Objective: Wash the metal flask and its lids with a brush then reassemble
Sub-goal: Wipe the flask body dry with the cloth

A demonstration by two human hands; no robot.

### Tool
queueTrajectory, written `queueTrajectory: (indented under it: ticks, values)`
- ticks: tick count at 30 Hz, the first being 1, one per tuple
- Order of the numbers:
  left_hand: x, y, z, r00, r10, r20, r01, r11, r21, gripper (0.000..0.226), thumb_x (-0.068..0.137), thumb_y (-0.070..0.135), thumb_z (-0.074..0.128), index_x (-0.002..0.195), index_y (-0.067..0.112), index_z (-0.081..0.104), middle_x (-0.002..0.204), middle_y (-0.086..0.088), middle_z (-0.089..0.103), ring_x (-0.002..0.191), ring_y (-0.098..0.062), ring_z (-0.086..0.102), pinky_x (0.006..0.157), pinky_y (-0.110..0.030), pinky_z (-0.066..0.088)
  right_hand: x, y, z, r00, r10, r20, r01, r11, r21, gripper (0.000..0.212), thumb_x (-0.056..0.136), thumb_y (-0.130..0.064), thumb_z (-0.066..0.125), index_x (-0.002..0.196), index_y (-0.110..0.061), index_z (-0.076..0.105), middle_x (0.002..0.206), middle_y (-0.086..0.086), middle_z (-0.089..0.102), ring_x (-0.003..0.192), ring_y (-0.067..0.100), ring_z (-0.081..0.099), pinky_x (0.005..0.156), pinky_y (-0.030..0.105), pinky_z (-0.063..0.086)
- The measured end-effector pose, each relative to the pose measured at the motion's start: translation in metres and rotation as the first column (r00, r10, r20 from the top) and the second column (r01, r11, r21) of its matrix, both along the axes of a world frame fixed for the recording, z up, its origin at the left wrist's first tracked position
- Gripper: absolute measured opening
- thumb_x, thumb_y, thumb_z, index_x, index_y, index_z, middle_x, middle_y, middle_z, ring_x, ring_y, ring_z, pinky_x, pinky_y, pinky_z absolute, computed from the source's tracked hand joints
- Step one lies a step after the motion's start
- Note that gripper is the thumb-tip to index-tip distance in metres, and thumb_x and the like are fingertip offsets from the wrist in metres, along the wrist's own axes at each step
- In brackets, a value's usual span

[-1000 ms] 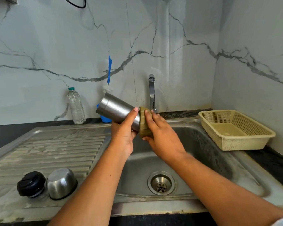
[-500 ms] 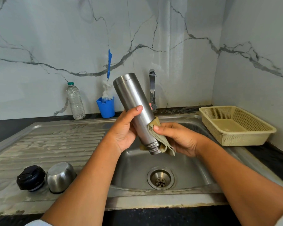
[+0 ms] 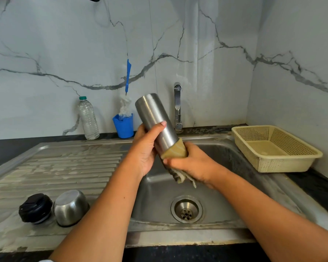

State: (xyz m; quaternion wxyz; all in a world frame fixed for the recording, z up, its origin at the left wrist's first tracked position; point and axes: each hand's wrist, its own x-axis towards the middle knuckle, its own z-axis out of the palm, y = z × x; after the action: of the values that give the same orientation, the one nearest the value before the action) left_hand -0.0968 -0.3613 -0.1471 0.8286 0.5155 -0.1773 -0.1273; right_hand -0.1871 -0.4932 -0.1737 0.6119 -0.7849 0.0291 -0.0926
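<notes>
Over the sink basin [image 3: 155,197] a metal flask [image 3: 155,118] is held tilted, base up and to the left, mouth down. My left hand [image 3: 146,148] grips its middle from the left. My right hand [image 3: 193,163] grips a tan cloth [image 3: 175,150] wrapped round the flask's lower end, hiding the mouth. A black inner lid [image 3: 35,208] and a steel cup lid [image 3: 70,207] sit on the drainboard at the lower left. A bottle brush [image 3: 126,103] with a blue handle stands in a blue cup [image 3: 123,127] by the wall.
A tap [image 3: 177,104] rises behind the flask. A clear plastic bottle [image 3: 88,119] stands on the counter left of the blue cup. A beige plastic basket [image 3: 275,148] sits at the right of the sink. The drain [image 3: 186,208] lies below my hands.
The flask swung from lying sideways to base-up. My right hand's cloth moved from the flask's end to wrap fully round its lower part, covering the mouth.
</notes>
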Motion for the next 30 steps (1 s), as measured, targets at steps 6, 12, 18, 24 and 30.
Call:
queueTrajectory:
  ticks: [6,12,18,24,30]
  values:
    - [0.007,0.003,0.003,0.955,0.163,-0.247,-0.215,0.955,-0.203,0.085,0.057,0.048,0.094,0.13,0.019,0.062,0.118,-0.008,0.073,0.107,-0.027,0.071,0.084,-0.046,0.06,0.002,0.01,0.004,0.977,-0.169,0.126,0.211,0.778,-0.591,0.078,0.058,-0.048,0.084,0.124,-0.028,0.046,0.099,-0.009,0.066,0.081,0.01,0.068,0.069,0.034,0.061]
    - [-0.003,0.013,0.005,0.988,-0.088,-0.127,0.056,0.97,-0.236,0.04,0.088,0.048,0.066,0.097,0.01,0.074,0.087,-0.009,0.072,0.077,-0.022,0.071,0.076,-0.036,0.06,-0.011,0.0,0.009,0.933,0.337,-0.124,-0.305,0.926,0.221,0.047,0.078,-0.024,0.079,0.119,-0.006,0.065,0.1,0.015,0.073,0.081,0.021,0.071,0.069,0.034,0.061]
    - [-0.005,0.012,0.01,0.952,-0.303,0.035,0.299,0.905,-0.304,0.059,0.086,0.06,0.051,0.103,0.007,0.071,0.091,-0.01,0.07,0.083,-0.022,0.067,0.077,-0.033,0.058,-0.016,-0.003,0.004,0.675,0.738,0.017,-0.562,0.499,0.66,0.072,0.068,-0.036,0.09,0.127,-0.003,0.065,0.115,0.02,0.067,0.1,0.027,0.069,0.092,0.039,0.058]
    - [-0.006,0.009,0.016,0.997,0.048,-0.055,-0.054,0.993,-0.106,0.059,0.074,0.048,0.083,0.121,0.017,0.067,0.115,-0.013,0.074,0.105,-0.027,0.071,0.088,-0.044,0.059,-0.014,0.009,0.015,0.993,0.117,0.006,-0.115,0.988,-0.104,0.048,0.073,-0.02,0.085,0.116,-0.02,0.063,0.092,0.002,0.075,0.079,0.014,0.072,0.071,0.036,0.063]
    - [-0.004,0.005,0.01,0.968,0.152,-0.199,-0.173,0.981,-0.09,0.054,0.076,0.043,0.085,0.119,0.018,0.064,0.108,-0.013,0.073,0.099,-0.028,0.072,0.086,-0.046,0.061,-0.007,0.013,0.007,0.993,-0.11,0.045,0.118,0.868,-0.482,0.064,0.057,-0.044,0.084,0.112,-0.03,0.056,0.098,-0.01,0.069,0.086,0.008,0.069,0.078,0.036,0.062]
